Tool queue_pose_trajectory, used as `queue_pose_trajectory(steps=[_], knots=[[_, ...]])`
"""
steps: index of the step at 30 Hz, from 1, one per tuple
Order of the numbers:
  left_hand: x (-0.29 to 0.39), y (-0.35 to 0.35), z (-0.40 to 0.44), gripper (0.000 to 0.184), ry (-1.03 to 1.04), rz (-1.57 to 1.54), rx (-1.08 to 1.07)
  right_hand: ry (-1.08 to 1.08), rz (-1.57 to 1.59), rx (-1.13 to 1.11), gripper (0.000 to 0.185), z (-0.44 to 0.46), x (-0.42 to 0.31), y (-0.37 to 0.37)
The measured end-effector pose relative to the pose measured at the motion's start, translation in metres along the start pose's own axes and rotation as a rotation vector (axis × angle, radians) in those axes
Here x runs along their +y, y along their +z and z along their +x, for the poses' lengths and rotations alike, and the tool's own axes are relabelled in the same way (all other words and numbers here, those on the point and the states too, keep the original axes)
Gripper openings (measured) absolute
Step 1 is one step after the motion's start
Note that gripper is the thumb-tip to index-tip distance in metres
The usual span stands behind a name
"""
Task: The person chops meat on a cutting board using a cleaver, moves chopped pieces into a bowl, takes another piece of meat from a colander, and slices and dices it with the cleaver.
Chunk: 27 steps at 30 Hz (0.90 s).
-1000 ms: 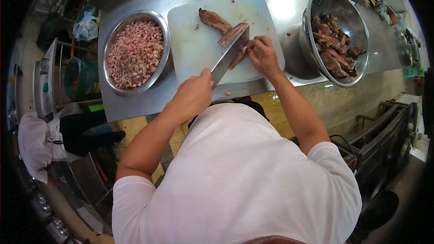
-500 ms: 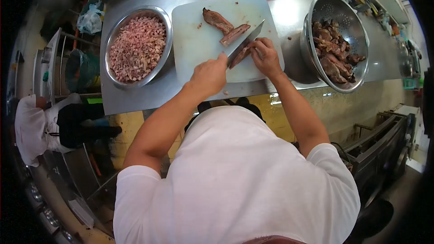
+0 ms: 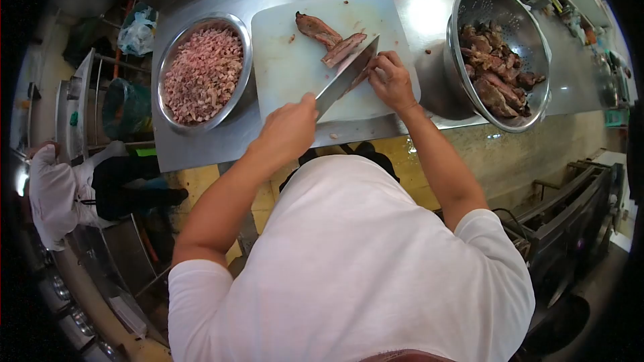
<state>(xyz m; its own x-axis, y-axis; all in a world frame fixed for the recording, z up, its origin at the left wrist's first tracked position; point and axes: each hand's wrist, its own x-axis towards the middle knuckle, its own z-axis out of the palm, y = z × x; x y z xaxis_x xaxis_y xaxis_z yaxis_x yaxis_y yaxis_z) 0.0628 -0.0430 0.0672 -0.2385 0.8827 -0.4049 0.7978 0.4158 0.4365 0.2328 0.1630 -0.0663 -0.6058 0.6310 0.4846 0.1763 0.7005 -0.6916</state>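
Observation:
My left hand (image 3: 288, 131) is wrapped round the handle of a knife (image 3: 342, 82), whose broad blade slants up and to the right over the white cutting board (image 3: 282, 80). Just right of the blade, the fingers of my right hand (image 3: 391, 82) pinch a strip of meat (image 3: 363, 75), partly hidden by blade and fingers. Two browned meat pieces lie on the board left of the blade: a darker one (image 3: 315, 29) farther back and a cut one (image 3: 343, 51) touching it.
A steel bowl (image 3: 247, 70) of diced meat stands left of the board. To the right, a steel colander (image 3: 463, 87) holds browned meat chunks. Both rest on the steel table (image 3: 194, 154). Another person (image 3: 57, 191) in white is at the far left. Bags and utensils line the back right.
The blade moved down and right beside the held strip, then back up and left. My left hand moved with it, while my right hand kept its pinch. The view shifted slightly.

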Motion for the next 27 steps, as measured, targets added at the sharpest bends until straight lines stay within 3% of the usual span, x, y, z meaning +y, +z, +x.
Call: queue_pose_trajectory(steps=[5, 8, 13, 17, 19, 27], knots=[[-0.002, 0.003, 0.008, 0.019, 0.023, -0.022, 0.032, 0.013, 0.006, -0.019, 0.018, 0.002, 0.002, -0.001], [-0.011, 0.0, -0.003, 0.02, -0.057, -0.018, -0.066, 0.052, 0.039, 0.014, 0.017, -0.002, 0.0, 0.002], [-0.005, 0.025, 0.052, 0.023, 0.107, -0.073, 0.102, 0.072, 0.033, -0.055, 0.014, 0.006, -0.002, 0.001], [-0.034, 0.005, 0.037, 0.023, 0.063, -0.053, 0.059, 0.018, -0.015, -0.015, 0.013, 0.009, -0.002, 0.009], [-0.038, 0.002, 0.026, 0.022, 0.001, -0.044, 0.082, 0.138, 0.068, -0.06, 0.016, 0.01, -0.001, 0.011], [0.006, -0.012, -0.006, 0.015, 0.05, 0.133, 0.065, 0.037, -0.067, -0.075, 0.019, 0.011, 0.002, 0.006]])
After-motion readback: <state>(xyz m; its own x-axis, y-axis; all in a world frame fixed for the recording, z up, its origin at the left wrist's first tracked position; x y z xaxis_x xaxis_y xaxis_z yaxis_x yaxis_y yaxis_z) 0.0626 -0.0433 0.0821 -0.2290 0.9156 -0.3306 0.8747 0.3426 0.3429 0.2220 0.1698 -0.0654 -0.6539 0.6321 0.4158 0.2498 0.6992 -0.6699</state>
